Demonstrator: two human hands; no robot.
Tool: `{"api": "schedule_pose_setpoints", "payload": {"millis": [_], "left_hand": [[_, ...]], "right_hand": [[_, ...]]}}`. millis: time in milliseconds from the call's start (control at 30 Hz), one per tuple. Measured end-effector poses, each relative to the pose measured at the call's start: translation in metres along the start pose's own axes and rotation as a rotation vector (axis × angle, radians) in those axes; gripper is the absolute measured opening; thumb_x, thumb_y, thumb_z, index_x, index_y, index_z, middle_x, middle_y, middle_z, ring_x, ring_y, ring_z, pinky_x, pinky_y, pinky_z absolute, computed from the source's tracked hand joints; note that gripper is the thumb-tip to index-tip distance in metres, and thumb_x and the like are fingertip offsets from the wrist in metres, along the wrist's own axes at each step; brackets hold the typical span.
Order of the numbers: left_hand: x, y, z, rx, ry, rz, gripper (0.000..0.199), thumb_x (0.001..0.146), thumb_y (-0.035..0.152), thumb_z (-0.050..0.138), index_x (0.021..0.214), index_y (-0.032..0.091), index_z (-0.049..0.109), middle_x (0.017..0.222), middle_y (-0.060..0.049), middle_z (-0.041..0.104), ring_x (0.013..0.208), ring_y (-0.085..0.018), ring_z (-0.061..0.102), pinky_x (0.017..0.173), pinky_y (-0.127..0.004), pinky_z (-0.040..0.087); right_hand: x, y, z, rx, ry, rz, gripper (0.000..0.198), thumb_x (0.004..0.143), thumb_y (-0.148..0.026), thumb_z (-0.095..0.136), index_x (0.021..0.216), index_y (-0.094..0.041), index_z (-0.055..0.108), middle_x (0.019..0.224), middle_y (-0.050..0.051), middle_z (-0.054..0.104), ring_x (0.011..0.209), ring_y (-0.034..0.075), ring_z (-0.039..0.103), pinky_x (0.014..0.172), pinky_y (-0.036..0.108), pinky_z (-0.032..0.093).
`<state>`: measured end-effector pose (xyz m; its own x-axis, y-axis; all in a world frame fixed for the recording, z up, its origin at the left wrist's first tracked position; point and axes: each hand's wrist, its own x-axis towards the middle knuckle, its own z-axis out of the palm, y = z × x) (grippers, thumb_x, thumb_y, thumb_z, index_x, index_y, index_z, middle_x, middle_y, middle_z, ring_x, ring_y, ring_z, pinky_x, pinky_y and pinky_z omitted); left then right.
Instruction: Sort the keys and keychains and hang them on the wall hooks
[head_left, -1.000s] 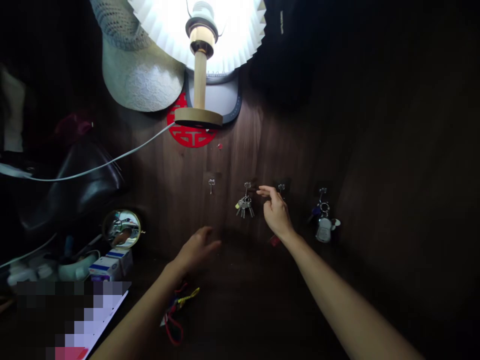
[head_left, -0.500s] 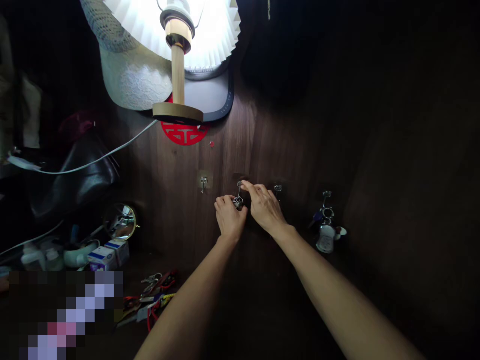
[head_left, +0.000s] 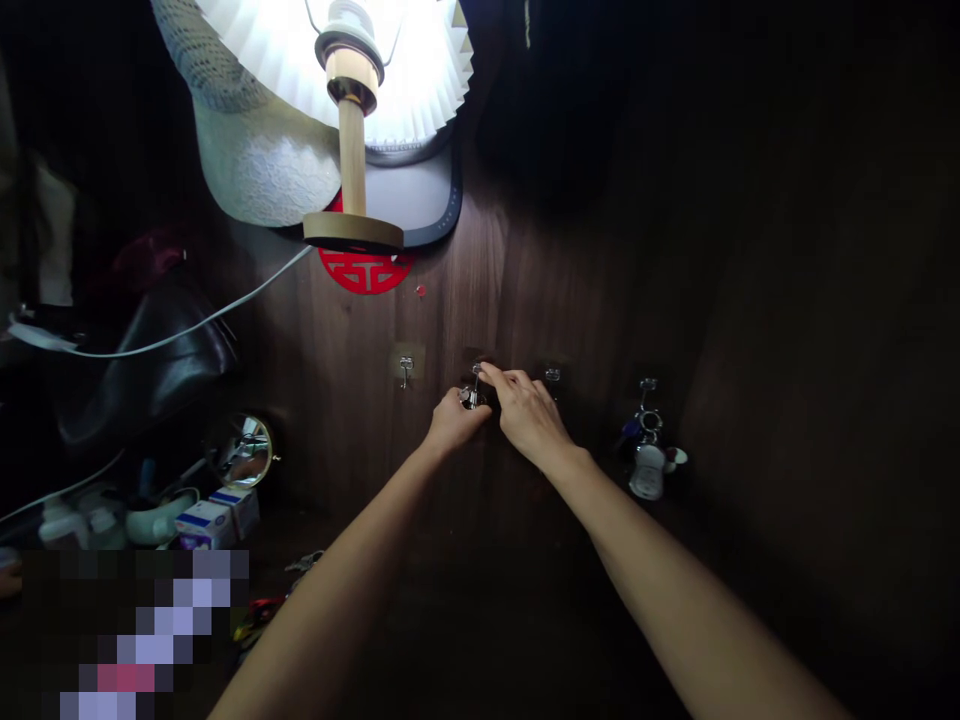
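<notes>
a lit pleated lamp brightens the dark wood-grained wall

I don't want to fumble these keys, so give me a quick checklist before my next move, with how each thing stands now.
1. Left hand on the keys: ok, its grip is around the bunch.
2. Right hand at the second hook from the left: ok, fingertips at its top.
3. Keys clear of that hook: cannot tell, fingers hide part of the bunch.
4. Light: ok, the lamp is lit.
5. Leftmost hook bare: ok.
6. Rightmost hook bare: not ok, a pale fob hangs there.
</notes>
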<state>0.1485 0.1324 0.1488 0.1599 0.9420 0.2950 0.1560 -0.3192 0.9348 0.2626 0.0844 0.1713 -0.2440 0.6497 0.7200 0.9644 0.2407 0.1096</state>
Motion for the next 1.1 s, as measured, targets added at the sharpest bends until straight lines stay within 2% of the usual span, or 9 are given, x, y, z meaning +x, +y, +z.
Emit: {"api": "schedule_pose_setpoints", "payload": {"millis": [167,367,467,567,700,833,933,1000,1100], "left_hand": [[-0.003,-0.002,-0.005,0.134,0.107,0.096,0.035,0.067,0.026,0.062,0.097,0.017,0.047,0.086,-0.007,0.065,0.067,-0.016,0.062,0.058,-0.024,0.05],[-0.01,-0.001,-0.007,0.236,0.123,0.283,0.029,0.07,0.023,0.059,0.096,0.02,0.048,0.083,-0.004,0.064,0.077,-0.017,0.062,0.069,-0.027,0.048],[-0.009,0.004,-0.009,0.158,0.047,0.167,0.025,0.07,0.024,0.059,0.092,0.019,0.05,0.079,-0.003,0.062,0.074,-0.016,0.061,0.066,-0.026,0.048],[-0.003,0.007,-0.014,0.055,-0.121,-0.011,0.014,0.074,0.03,0.053,0.081,0.017,0.053,0.062,0.001,0.056,0.056,-0.012,0.056,0.053,-0.022,0.048],[0.007,0.012,-0.025,0.058,-0.25,-0.05,0.014,0.072,0.031,0.054,0.069,0.017,0.055,0.05,0.004,0.048,0.042,-0.009,0.047,0.043,-0.021,0.046],[0.012,0.026,-0.034,0.173,-0.255,0.008,0.014,0.062,0.025,0.063,0.071,0.016,0.059,0.059,0.001,0.056,0.049,-0.012,0.053,0.043,-0.021,0.047],[0.012,0.039,-0.035,0.39,-0.136,0.226,0.024,0.059,0.027,0.066,0.08,0.016,0.061,0.074,-0.004,0.064,0.065,-0.017,0.061,0.049,-0.021,0.049],[0.011,0.043,-0.035,0.436,-0.103,0.305,0.027,0.062,0.029,0.064,0.086,0.015,0.062,0.082,-0.006,0.066,0.072,-0.019,0.063,0.051,-0.02,0.05],[0.001,0.027,-0.039,0.455,-0.21,0.188,0.029,0.066,0.029,0.058,0.091,0.014,0.061,0.086,-0.007,0.066,0.069,-0.019,0.064,0.044,-0.02,0.049]], "right_hand": [[0.001,-0.006,-0.003,-0.015,-0.019,0.018,0.054,0.082,-0.004,0.037,0.134,-0.018,0.035,0.121,0.005,0.059,0.111,0.021,0.046,0.083,0.033,0.036],[0.003,-0.011,-0.006,-0.034,-0.036,0.038,0.053,0.082,-0.004,0.037,0.134,-0.017,0.035,0.119,0.008,0.06,0.112,0.022,0.046,0.084,0.034,0.036],[0.003,-0.013,-0.006,-0.052,-0.039,0.041,0.054,0.081,-0.003,0.037,0.134,-0.018,0.035,0.117,0.009,0.062,0.112,0.022,0.046,0.084,0.035,0.036],[0.002,-0.013,-0.005,-0.071,-0.04,0.04,0.055,0.08,-0.002,0.036,0.133,-0.018,0.036,0.115,0.01,0.062,0.112,0.022,0.046,0.083,0.035,0.036],[0.003,-0.014,-0.004,-0.086,-0.055,0.043,0.056,0.079,-0.001,0.036,0.133,-0.017,0.036,0.116,0.01,0.061,0.112,0.023,0.046,0.083,0.035,0.036],[0.002,-0.017,-0.006,-0.115,-0.073,0.046,0.057,0.079,0.0,0.036,0.133,-0.016,0.036,0.117,0.012,0.06,0.111,0.023,0.046,0.082,0.034,0.036],[0.001,-0.02,-0.009,-0.137,-0.092,0.064,0.056,0.079,0.0,0.037,0.133,-0.016,0.036,0.117,0.012,0.06,0.107,0.022,0.048,0.081,0.034,0.036],[0.001,-0.021,-0.01,-0.137,-0.101,0.077,0.055,0.08,-0.001,0.036,0.133,-0.016,0.036,0.115,0.012,0.06,0.106,0.022,0.049,0.081,0.034,0.036],[0.001,-0.021,-0.011,-0.116,-0.098,0.089,0.056,0.08,0.0,0.035,0.133,-0.018,0.037,0.114,0.011,0.061,0.107,0.023,0.05,0.082,0.034,0.037]]}}
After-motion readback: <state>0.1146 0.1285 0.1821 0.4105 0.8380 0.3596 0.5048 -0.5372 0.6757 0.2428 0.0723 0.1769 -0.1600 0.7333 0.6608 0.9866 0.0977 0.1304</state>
